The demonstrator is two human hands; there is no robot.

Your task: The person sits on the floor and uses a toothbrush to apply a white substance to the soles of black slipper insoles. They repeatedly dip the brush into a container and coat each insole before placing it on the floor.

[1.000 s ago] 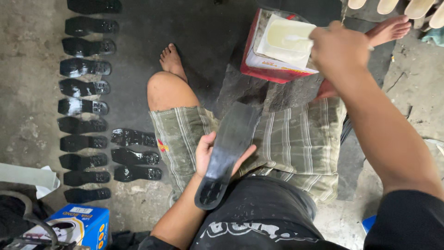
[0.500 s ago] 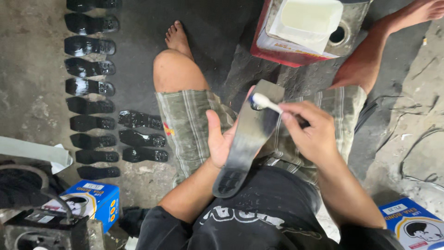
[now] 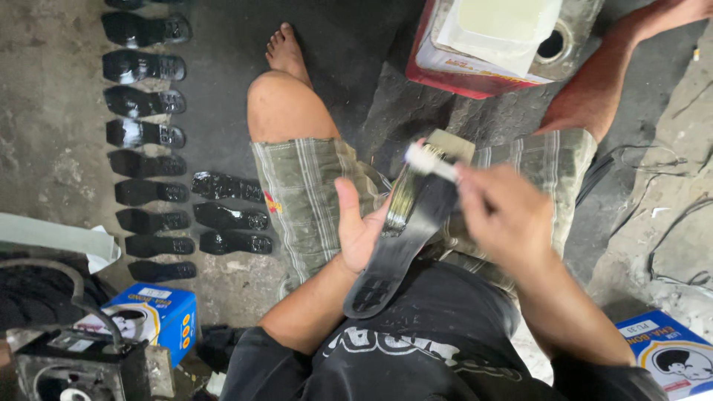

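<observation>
I'm cradling a black shoe sole point(image 3: 397, 249) in my left hand point(image 3: 356, 230), palm under its middle, thumb up along the near edge, fingers wrapping the far side; the sole is lying tilted over my lap, heel end pointing toward my shirt. My right hand point(image 3: 505, 215) is pinching a small brush point(image 3: 431, 162) with a whitish head, the tip touching the sole's front end, where a shiny wet patch is showing. The sole is looking light, thin and bendy, probably tacky where coated, so I'm judging the dry edges and mid-section the safest hold. Beyond my knees a red-sided tin point(image 3: 475, 67) with an open round hole is sitting on the floor between my legs. To the left, rows of black soles point(image 3: 145, 134) are lying on the concrete, well apart from me. A blue box point(image 3: 152, 315) is sitting near my left elbow.
</observation>
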